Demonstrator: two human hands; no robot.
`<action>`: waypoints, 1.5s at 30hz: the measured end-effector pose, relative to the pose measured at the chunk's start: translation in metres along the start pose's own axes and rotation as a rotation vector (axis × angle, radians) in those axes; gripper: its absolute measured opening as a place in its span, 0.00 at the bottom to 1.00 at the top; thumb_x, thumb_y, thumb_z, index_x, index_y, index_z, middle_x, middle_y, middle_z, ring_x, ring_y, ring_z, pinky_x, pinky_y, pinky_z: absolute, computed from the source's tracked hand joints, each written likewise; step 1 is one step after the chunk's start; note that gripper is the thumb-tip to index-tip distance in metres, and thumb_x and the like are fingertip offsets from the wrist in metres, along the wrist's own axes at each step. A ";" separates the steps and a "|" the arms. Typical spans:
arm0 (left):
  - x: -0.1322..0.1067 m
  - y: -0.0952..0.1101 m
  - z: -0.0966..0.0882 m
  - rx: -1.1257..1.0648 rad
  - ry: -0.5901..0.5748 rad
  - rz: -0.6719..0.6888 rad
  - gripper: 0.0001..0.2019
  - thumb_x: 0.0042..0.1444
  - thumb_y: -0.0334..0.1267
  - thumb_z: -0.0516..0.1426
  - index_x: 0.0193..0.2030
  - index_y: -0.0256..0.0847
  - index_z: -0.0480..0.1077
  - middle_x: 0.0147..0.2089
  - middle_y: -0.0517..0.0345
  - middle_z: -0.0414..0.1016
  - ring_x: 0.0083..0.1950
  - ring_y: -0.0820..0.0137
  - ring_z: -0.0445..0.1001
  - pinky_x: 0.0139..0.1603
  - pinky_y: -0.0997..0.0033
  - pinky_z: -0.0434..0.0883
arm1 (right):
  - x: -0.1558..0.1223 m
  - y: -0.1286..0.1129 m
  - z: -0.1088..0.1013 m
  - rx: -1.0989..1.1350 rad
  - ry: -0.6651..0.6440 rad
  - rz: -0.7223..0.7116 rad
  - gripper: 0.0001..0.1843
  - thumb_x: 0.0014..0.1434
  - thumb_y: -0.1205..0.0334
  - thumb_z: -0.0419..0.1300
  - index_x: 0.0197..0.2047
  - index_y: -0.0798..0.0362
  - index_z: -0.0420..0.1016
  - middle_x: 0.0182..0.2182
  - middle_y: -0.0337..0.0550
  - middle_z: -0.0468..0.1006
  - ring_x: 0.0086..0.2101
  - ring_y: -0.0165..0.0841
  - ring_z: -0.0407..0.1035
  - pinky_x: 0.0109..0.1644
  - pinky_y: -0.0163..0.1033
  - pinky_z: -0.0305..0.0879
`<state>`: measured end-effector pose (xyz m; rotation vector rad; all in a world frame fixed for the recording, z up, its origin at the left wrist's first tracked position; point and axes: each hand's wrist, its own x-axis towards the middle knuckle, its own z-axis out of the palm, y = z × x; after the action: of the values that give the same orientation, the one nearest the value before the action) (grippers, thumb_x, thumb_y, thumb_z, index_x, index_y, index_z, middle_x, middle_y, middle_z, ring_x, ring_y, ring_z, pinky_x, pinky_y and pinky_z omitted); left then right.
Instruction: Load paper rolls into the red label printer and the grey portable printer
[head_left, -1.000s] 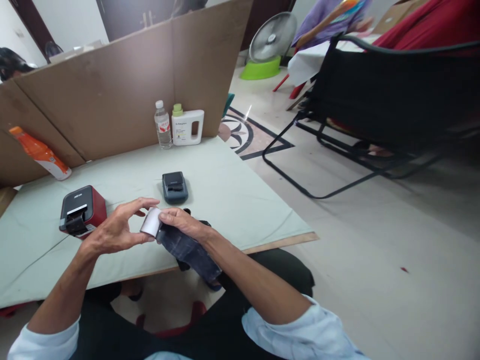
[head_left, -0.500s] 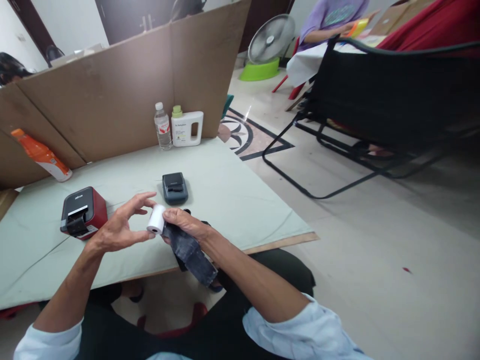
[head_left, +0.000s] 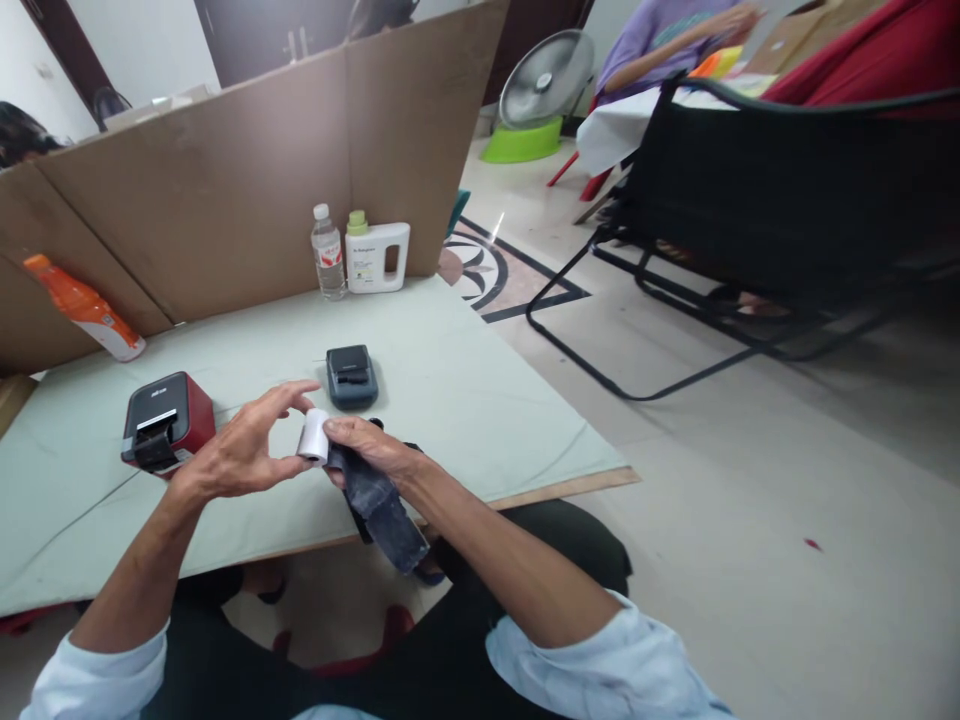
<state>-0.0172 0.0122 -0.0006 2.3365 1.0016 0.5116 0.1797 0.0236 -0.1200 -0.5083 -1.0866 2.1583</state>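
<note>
A small white paper roll (head_left: 314, 437) is between my hands above the table's near edge. My left hand (head_left: 251, 445) spans it, thumb at the lower end and a fingertip near the upper end, the index finger stretched out. Thumb and fingers of my right hand (head_left: 369, 447) press on the roll's right side. The same hand grips a dark blue-grey cloth strip (head_left: 386, 515), which hangs down past the table edge. Beyond my hands stands a small dark label printer (head_left: 351, 377). A red and black label printer (head_left: 166, 424) sits left of my left hand.
An orange bottle (head_left: 86, 308) leans against the cardboard screen (head_left: 225, 190) at the back. A clear water bottle (head_left: 328, 255) and a white jug (head_left: 377, 258) stand by it. Right of the table (head_left: 465, 380) are a black folding chair (head_left: 757, 190), a fan (head_left: 546, 80) and a seated person (head_left: 664, 40).
The paper roll has turned slightly in my hands, its side now greyer and its end hole less visible. The person in the background has raised an arm.
</note>
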 end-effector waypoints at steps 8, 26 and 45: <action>-0.003 -0.007 0.013 -0.211 0.062 -0.053 0.36 0.53 0.40 0.70 0.68 0.47 0.65 0.54 0.49 0.76 0.55 0.59 0.77 0.59 0.54 0.75 | -0.003 -0.002 0.003 -0.009 -0.059 -0.004 0.36 0.47 0.29 0.73 0.34 0.55 0.72 0.18 0.37 0.75 0.16 0.27 0.66 0.17 0.29 0.58; -0.013 -0.007 0.016 -0.212 0.098 0.028 0.40 0.54 0.39 0.70 0.72 0.48 0.61 0.58 0.47 0.74 0.56 0.58 0.77 0.59 0.53 0.77 | 0.002 0.001 0.002 -0.048 -0.118 -0.036 0.37 0.44 0.27 0.73 0.34 0.55 0.73 0.18 0.33 0.71 0.15 0.26 0.63 0.17 0.31 0.57; -0.009 -0.009 0.038 -0.532 0.230 -0.153 0.39 0.54 0.43 0.70 0.70 0.44 0.62 0.52 0.48 0.77 0.52 0.60 0.79 0.57 0.57 0.76 | 0.003 0.006 0.010 0.119 -0.109 -0.115 0.33 0.50 0.29 0.71 0.32 0.54 0.72 0.18 0.31 0.68 0.14 0.22 0.55 0.18 0.31 0.53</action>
<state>-0.0075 -0.0016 -0.0365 1.7443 0.9887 0.8785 0.1688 0.0177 -0.1192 -0.2703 -1.0123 2.1538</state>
